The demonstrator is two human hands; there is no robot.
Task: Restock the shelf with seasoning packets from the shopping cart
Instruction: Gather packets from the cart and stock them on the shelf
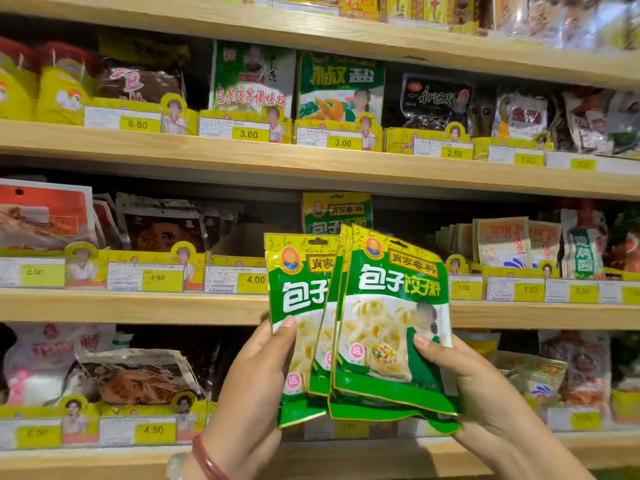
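glossy plastic seasoning packets (391, 327), matt wooden shelf (138, 306)

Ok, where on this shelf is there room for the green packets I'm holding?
The open slot above the 4.00 price tag, between the dark packets and the lone matching green packet, looks free. Everything right of that is crowded with beige packets.

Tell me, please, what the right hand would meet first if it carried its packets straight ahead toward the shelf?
Probably the matching green packet standing on the middle shelf behind the held packets; the right hand points toward it, though depth is unclear.
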